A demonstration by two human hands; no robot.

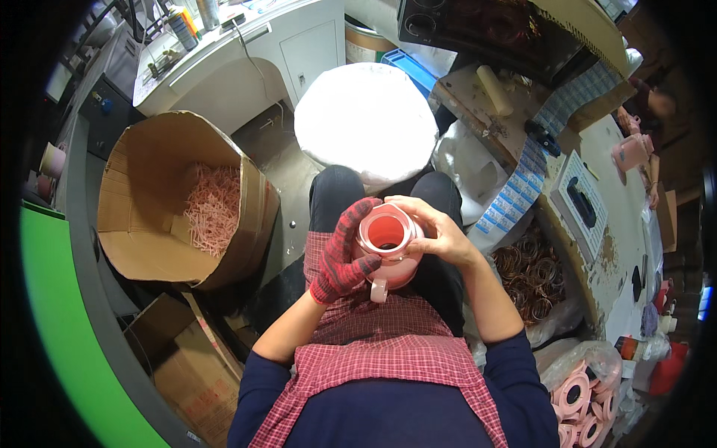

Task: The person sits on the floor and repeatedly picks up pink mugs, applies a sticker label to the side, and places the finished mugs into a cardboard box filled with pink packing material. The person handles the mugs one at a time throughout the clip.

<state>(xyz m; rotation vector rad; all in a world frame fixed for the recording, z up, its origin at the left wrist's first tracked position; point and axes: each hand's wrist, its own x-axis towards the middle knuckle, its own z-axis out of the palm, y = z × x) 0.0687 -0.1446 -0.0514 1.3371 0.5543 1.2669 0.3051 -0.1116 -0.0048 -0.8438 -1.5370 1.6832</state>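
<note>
Both of my hands hold a pink plastic jug-like housing [392,263] above my lap, its round open mouth facing up and its small handle pointing towards me. My left hand [347,252], in a red and grey striped knit glove, wraps the left side of the rim. My right hand [442,229] is bare and grips the right side, thumb at the rim and fingers over the far edge. The red inside of the housing shows through the mouth; its bottom is dark. A white wrapped round surface [367,120] stands just beyond my knees.
At left, a large cardboard box [260,201] holds pink plastic scraps [213,207]. The worktable [610,246] at right bears a sticker strip [512,196] and another pink housing [630,152]. Below it lie copper-coloured wire coils [529,269] and a bag of pink rings [582,392]. Another person works at far right.
</note>
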